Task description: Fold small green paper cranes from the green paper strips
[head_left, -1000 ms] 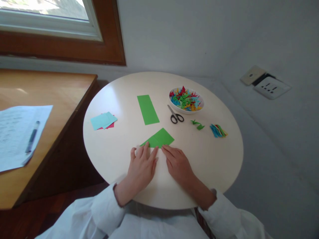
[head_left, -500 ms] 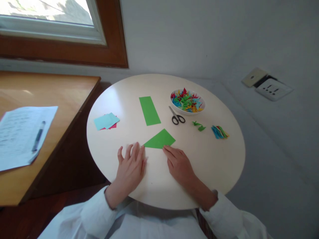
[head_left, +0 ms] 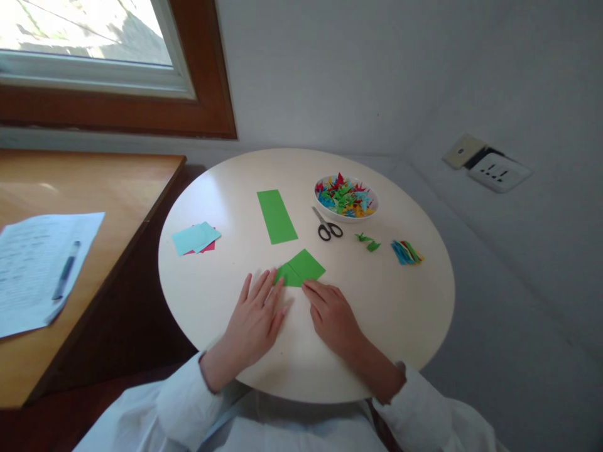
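Observation:
A folded sheet of green paper [head_left: 307,265] lies on the round white table, with a crease line running across it. My left hand [head_left: 254,323] rests flat with its fingers spread, the fingertips on the paper's left end and covering that corner. At the paper's lower edge, my right hand [head_left: 335,317] has its thumb and fingers closed together on the paper. Just beyond lies a green paper strip [head_left: 277,216], flat. Scissors [head_left: 325,226] with black handles lie to its right.
A white bowl [head_left: 346,218] full of small colourful folded paper pieces stands at the back right. Small green folded pieces [head_left: 374,246] and a pile of coloured strips [head_left: 406,252] lie right. Light blue squares [head_left: 191,239] lie left. A wooden desk [head_left: 117,182] holds written paper and a pen.
The green paper's left end is now folded over, showing a crease line. My left fingers have moved slightly right onto it. The whole view has shifted a little.

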{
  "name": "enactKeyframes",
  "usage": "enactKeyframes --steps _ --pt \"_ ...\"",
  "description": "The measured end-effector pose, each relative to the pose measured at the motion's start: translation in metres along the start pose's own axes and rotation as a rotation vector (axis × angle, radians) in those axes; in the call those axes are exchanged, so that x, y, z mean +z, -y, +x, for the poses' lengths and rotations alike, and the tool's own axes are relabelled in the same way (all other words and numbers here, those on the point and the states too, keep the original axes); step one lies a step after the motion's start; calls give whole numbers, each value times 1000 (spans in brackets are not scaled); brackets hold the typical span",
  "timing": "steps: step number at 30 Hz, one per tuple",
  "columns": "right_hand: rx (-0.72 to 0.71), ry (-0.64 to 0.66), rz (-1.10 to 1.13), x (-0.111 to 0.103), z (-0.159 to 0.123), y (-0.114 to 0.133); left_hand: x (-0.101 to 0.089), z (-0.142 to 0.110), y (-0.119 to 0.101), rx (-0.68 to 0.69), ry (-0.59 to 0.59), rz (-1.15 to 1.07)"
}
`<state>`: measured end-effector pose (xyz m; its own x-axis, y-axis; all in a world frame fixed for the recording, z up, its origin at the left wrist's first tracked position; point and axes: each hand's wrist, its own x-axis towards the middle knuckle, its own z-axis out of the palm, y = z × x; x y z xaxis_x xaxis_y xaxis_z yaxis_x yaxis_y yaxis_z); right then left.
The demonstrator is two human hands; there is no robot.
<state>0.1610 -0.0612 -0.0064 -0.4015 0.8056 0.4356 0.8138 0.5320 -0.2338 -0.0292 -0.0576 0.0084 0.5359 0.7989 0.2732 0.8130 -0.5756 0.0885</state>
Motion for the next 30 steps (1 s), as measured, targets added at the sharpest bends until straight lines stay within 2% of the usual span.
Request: enactKeyframes --steps 5,9,13,16,20,24,30 --pt "39 -34 59 0 1 -1 12 2 -2 23 58 -32" --pt "168 -98 47 5 10 -12 17 0 -1 5 61 -42" --pt "339 -32 -22 11 25 -21 18 -1 -2 -40 27 -32" --pt "400 41 -72 11 34 -19 18 -1 -2 -40 10 -15" --pt "449 128 -106 8 43 -14 18 -1 -2 -32 7 -1" --pt "459 196 -49 6 50 -14 19 0 -3 -38 -10 -19" --pt "421 162 115 5 55 -15 19 6 1 -103 -49 -112"
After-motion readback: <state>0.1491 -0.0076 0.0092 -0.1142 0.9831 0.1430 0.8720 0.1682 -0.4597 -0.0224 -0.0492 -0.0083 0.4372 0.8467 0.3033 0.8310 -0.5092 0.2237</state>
